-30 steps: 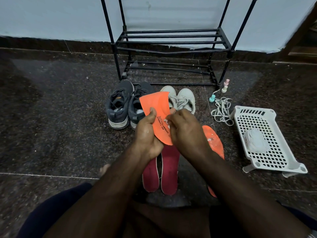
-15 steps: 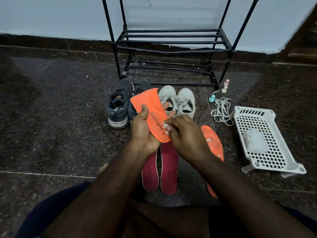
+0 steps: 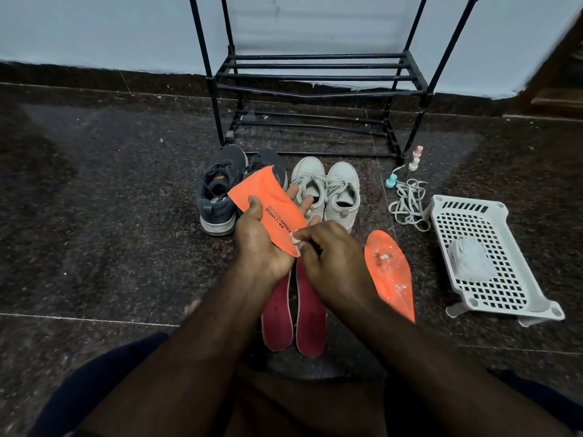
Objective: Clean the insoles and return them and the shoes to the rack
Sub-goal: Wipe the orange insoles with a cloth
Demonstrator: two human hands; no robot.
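Holding the orange insole [image 3: 272,212] up at 12 o'clock of the red insoles [image 3: 293,313], left hand [image 3: 262,244] clamps its edge while right hand [image 3: 328,257] pinches a small white wipe [image 3: 296,241] against its heel. Looks light, thin, floppy; best gripped mid-length along the edge so it doesn't fold. Second orange insole [image 3: 389,274] lies on the floor at 3 o'clock.

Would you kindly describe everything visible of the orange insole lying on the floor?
The orange insole on the floor lies flat on the dark speckled floor, between the pair of red insoles and the white basket. It looks like smooth foam, bright orange, with whitish smears and specks. Its near end is hidden behind the right forearm. Neither hand touches it.
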